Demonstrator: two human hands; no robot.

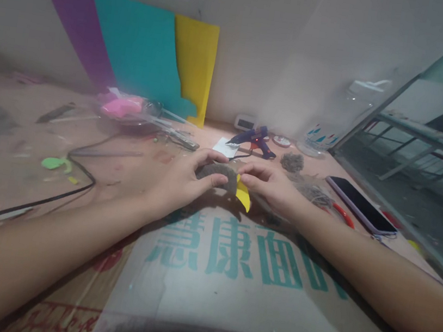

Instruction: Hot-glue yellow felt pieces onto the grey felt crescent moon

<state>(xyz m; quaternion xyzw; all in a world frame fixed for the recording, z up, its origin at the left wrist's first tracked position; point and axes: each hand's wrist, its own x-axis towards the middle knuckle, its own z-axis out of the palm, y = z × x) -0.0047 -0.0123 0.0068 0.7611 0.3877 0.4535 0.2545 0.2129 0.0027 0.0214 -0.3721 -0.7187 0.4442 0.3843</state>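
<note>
My left hand (188, 180) pinches a grey-brown piece (226, 177) between thumb and fingers, near the middle of the view. At its right end, a small curved yellow piece (243, 195) points downward. The fingertips of my right hand (262, 181) are closed on the top of this yellow piece, which touches the grey-brown one. Whether the two are joined cannot be told. Both hands are held above the near part of the table, over a printed sack (203, 295) with green characters.
Behind my hands are a glue gun (256, 138) and a white card (226, 147). A phone (360, 205) and red-handled tool (343, 215) lie right. A black cable (35, 202) crosses the left side. Coloured sheets (139, 50) lean on the wall.
</note>
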